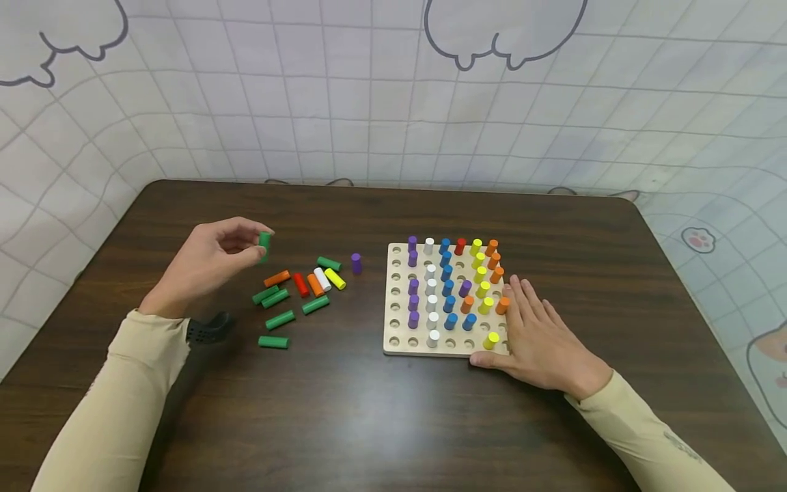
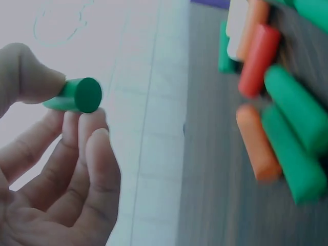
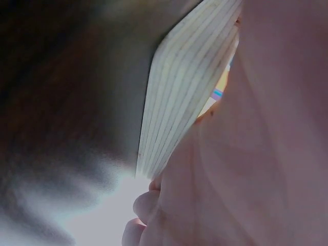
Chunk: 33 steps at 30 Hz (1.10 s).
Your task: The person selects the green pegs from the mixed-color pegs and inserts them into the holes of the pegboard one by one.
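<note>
We see a green peg [image 1: 264, 246] pinched by thumb and fingertips of the left hand [image 1: 205, 261], raised above the surface [image 1: 344, 410] near loose pegs [image 1: 280, 320] — while the right hand [image 1: 541, 342], fingers straight, touches the pegboard [image 1: 404, 294] — and a sleeve mark [image 1: 681, 445] too faint to read.

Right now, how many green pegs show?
7: one green peg in the left hand; six on the table: one beyond the loose yellow peg, an adjacent pair, three nearer the person. The right hand may hide others.
</note>
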Available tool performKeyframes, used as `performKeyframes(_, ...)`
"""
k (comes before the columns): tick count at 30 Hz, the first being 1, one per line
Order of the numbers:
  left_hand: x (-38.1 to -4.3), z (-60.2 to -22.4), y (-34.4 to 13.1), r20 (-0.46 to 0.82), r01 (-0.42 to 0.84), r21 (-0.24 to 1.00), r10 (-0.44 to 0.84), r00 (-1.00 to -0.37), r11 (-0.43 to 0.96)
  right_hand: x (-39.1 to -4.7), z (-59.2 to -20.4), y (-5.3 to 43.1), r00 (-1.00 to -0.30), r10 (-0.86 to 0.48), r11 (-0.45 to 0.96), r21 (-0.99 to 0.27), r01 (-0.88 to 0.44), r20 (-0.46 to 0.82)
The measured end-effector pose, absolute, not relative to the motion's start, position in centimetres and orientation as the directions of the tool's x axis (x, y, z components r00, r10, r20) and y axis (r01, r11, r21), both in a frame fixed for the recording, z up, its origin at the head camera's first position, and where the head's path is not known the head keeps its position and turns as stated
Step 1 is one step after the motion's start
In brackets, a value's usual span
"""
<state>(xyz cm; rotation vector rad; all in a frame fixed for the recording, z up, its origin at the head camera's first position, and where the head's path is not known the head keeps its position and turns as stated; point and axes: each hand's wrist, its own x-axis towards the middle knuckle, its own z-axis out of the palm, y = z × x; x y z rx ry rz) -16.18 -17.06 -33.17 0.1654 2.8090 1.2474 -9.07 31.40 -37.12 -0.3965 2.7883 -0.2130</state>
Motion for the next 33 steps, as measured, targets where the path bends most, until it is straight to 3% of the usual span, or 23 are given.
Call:
performKeyframes(13,-18.7,-33.2,-9.7,0.089,0.170,0.876,0.196,-0.977,0.451,-9.1,-37.5,31.5,-0.918,-0.285,0.952,-0.188,-0.240,-0.274)
performKeyframes(19,-19.9,-33.5,-7.1,0.145,0.241,0.876,0.247,-0.958,0.419,-9.1,-37.6,31.5,-0.921,-0.284,0.953,-0.185,-0.240,-0.266)
performKeyframes(33,-21.5,-35.1,-3.5,0.139,0.244,0.896,0.288,-0.948,0.370,-9.2,-37.9,31.4,-0.922,-0.277,0.956,-0.177,-0.235,-0.269)
